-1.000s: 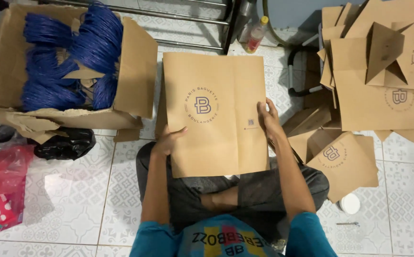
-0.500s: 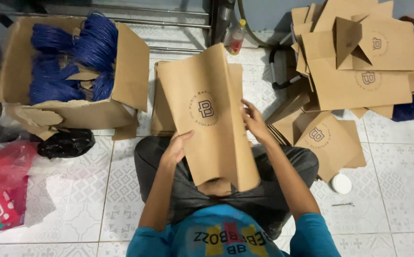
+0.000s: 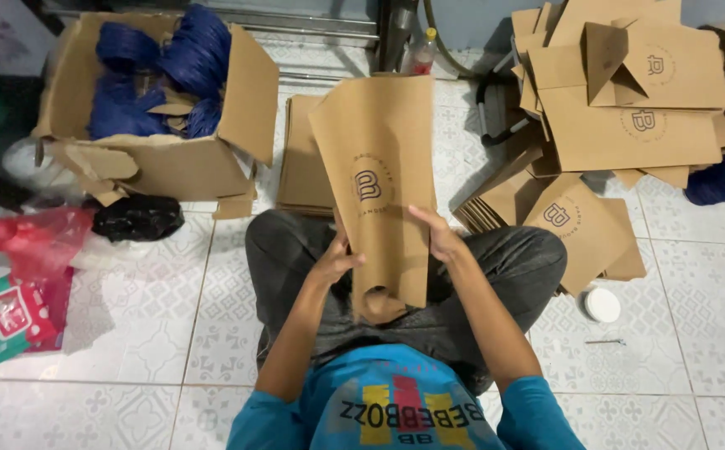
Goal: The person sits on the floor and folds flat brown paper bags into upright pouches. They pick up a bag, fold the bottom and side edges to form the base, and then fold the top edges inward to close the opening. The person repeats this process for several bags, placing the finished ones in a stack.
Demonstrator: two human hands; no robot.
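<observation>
Tiled floor (image 3: 696,333) bears cardboard box (image 3: 162,167), bag stacks (image 3: 629,125) (brown)

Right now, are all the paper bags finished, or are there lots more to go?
Not finished. A heap of brown paper bags lies at the person's right, perhaps done already. The left hand and right hand hold one bag up, its end opened. A flat stack lies on the floor behind it, and the cardboard box is full of blue cord handles.

Left hand (image 3: 335,260) and right hand (image 3: 441,240) clasp brown paper bag (image 3: 376,158), tilted, above lap; bag stack (image 3: 302,158) behind.
</observation>
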